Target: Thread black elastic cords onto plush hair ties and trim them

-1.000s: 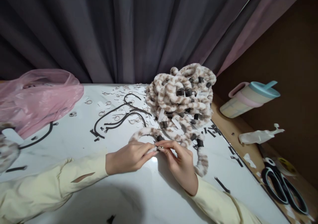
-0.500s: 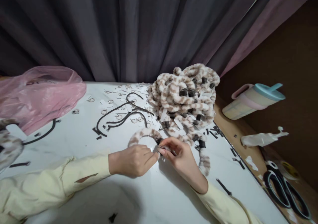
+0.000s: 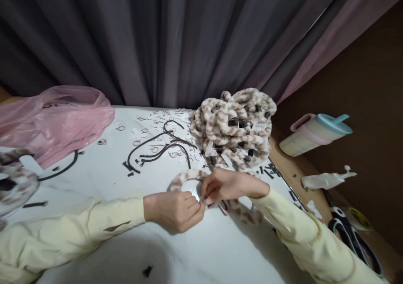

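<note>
A fluffy beige-and-brown headband (image 3: pixel 185 177) lies curved on the white table (image 3: pixel 94 179) just in front of me. My left hand (image 3: pixel 174 210) pinches closed at a spot on it, fingertips meeting my right hand (image 3: pixel 225 186), which is also closed in a pinch over the band from above. A small pinkish piece (image 3: pixel 224 208) shows under the right hand; what the fingertips hold is too small to name. Behind them is a pile of similar fluffy headbands (image 3: pixel 236 128).
Bare dark headbands (image 3: pixel 157 145), small rings and white tags are scattered mid-table. A pink plastic bag (image 3: pixel 53 122) lies at left, another fluffy headband (image 3: pixel 15 183) at the left edge. On the brown surface at right: a lidded cup (image 3: pixel 315 135), crumpled paper (image 3: pixel 324 179), scissors (image 3: pixel 355 237).
My right hand has swung over the headband, wrist now raised to the right, fingers coming down from above. The left hand shifted slightly right and toward me. The view tilted a little.
</note>
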A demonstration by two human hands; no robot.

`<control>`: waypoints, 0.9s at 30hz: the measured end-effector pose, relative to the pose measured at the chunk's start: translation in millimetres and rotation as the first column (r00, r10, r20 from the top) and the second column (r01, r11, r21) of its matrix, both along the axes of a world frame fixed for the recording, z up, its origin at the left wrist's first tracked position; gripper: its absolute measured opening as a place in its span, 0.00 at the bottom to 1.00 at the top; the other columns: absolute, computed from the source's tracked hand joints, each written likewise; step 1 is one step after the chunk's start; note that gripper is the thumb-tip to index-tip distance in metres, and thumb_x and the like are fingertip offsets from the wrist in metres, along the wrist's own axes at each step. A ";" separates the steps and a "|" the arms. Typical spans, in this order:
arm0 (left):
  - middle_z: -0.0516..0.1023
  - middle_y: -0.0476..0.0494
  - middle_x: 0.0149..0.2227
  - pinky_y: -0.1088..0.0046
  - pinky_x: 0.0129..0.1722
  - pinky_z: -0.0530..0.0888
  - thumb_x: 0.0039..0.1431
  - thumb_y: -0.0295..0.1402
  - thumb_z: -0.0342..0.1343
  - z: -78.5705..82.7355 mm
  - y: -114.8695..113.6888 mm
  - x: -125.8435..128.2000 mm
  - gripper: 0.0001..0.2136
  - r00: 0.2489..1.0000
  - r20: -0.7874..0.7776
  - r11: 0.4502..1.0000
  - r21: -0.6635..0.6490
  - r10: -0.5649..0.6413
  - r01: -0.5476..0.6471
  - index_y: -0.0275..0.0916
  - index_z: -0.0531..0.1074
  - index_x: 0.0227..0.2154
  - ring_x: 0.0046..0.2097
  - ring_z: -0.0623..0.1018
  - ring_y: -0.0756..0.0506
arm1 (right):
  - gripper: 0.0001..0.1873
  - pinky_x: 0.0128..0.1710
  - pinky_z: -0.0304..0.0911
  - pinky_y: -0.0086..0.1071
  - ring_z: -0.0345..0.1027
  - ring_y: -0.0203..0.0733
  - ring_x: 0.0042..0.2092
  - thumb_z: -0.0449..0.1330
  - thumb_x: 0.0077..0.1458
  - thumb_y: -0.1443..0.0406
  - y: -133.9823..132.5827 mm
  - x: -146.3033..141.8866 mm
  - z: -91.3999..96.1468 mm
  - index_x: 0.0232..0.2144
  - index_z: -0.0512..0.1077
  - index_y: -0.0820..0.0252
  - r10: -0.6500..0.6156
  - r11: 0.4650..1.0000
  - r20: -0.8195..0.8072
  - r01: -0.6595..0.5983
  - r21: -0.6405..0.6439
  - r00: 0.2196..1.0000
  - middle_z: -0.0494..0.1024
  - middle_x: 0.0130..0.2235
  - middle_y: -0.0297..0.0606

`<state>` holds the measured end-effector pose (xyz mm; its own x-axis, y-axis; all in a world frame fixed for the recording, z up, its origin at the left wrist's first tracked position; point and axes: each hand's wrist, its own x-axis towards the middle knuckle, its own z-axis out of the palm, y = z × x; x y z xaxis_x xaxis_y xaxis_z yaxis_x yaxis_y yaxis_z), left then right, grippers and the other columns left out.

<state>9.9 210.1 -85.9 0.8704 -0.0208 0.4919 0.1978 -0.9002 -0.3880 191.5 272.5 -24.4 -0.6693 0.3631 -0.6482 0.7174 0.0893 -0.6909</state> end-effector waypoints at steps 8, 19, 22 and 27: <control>0.70 0.40 0.23 0.71 0.21 0.64 0.56 0.23 0.47 -1.2 1.5 -4.2 0.10 0.999 0.011 0.999 0.003 0.053 -0.053 0.23 0.72 0.34 0.23 0.69 0.47 | 0.07 0.15 0.48 0.22 0.49 0.26 0.16 0.58 0.45 0.70 4.4 -12.5 6.2 0.27 0.72 0.72 -0.025 0.996 0.057 0.030 -0.089 0.998 0.67 0.18 0.32; 0.63 0.49 0.20 0.77 0.23 0.59 0.61 0.48 0.44 24.2 11.1 -9.4 0.22 0.952 0.025 -0.403 -0.902 0.304 0.152 0.33 0.67 0.25 0.22 0.63 0.53 | 0.14 0.34 0.61 0.25 0.68 0.36 0.36 0.50 0.50 0.78 -54.9 7.7 -5.1 0.34 0.72 0.62 0.125 0.578 -0.476 0.326 0.748 0.870 0.74 0.35 0.40; 0.69 0.46 0.22 0.78 0.23 0.61 0.56 0.52 0.50 18.2 16.3 -4.2 0.23 0.954 0.087 -0.645 -0.719 0.288 0.260 0.32 0.69 0.25 0.22 0.65 0.53 | 0.13 0.33 0.62 0.24 0.69 0.36 0.35 0.50 0.51 0.77 -62.5 8.5 -14.1 0.37 0.68 0.62 0.158 0.530 -0.521 0.373 0.762 0.839 0.74 0.35 0.40; 0.74 0.43 0.27 0.77 0.33 0.70 0.48 0.46 0.62 3.9 18.7 7.3 0.21 0.920 0.224 -0.783 -0.483 0.322 0.392 0.29 0.71 0.30 0.29 0.74 0.51 | 0.18 0.24 0.57 0.20 0.64 0.28 0.25 0.48 0.49 0.79 -62.7 9.2 -22.4 0.42 0.54 0.59 -0.001 0.726 -0.595 0.410 0.552 0.804 0.72 0.33 0.33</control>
